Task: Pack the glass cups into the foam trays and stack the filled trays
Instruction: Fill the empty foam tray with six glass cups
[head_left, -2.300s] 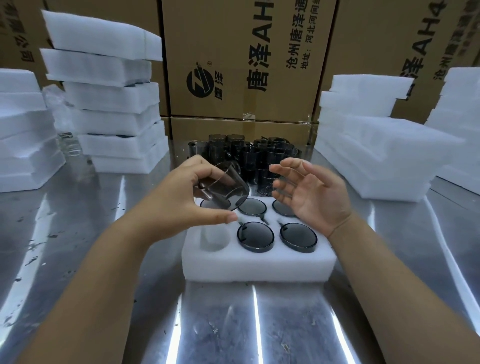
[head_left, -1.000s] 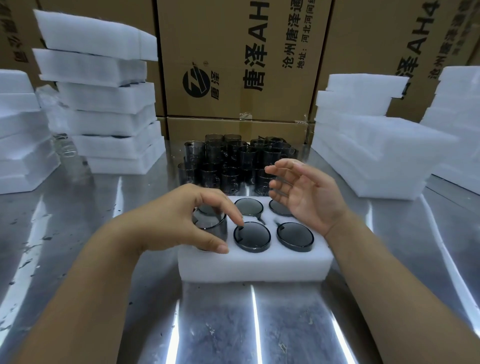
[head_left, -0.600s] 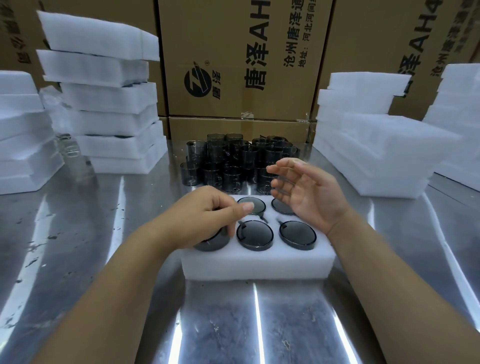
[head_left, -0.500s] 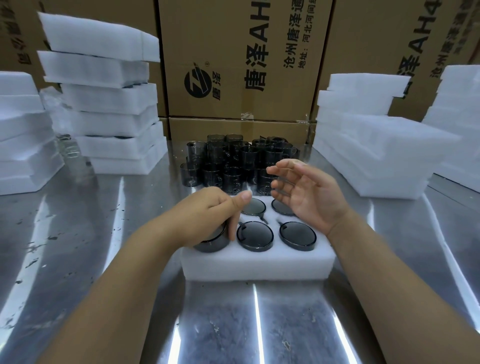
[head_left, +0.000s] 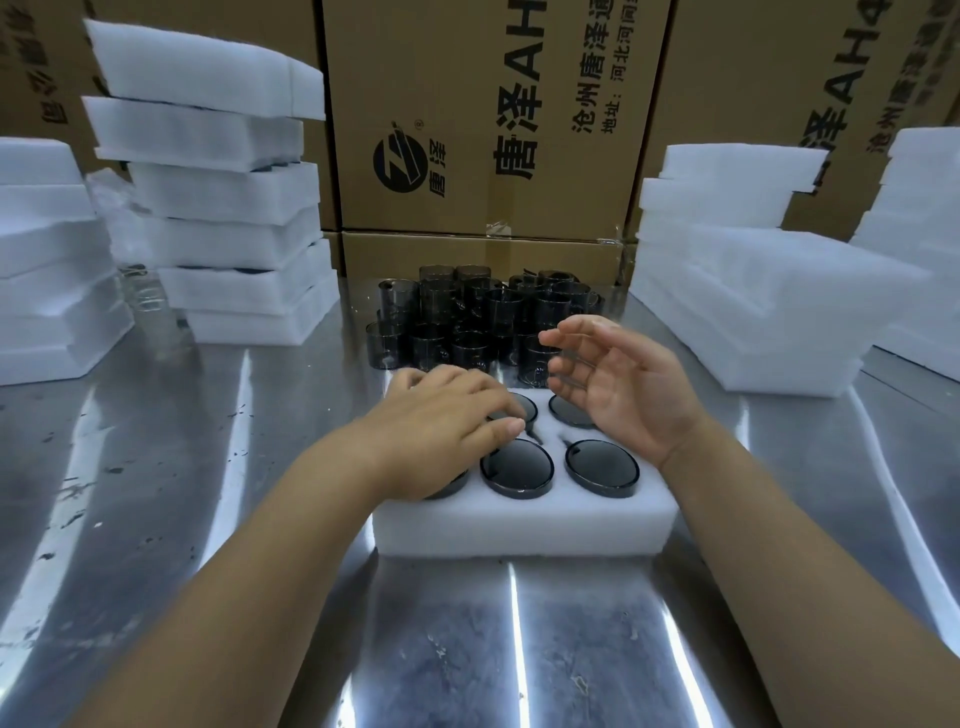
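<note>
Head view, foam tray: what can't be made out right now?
All head view.
- Front-left cup: mostly under the left hand; seating unclear.
- Back-left pocket: covered by the same hand; contents unknown.
- Back-right cup: partly behind the right hand.
- Loose cups: overlapping, uncountable.

centre carton (head_left: 441, 78) | 唐泽 AH; 沧州唐泽; 地址:河北河间 | right carton (head_left: 727, 78) | AH

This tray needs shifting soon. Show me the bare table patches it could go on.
Bare table lies in front of the foam tray, between the forearms, and left of it, short of the left foam stacks. Crowded: loose cups fill the gap between tray and cartons.
</note>
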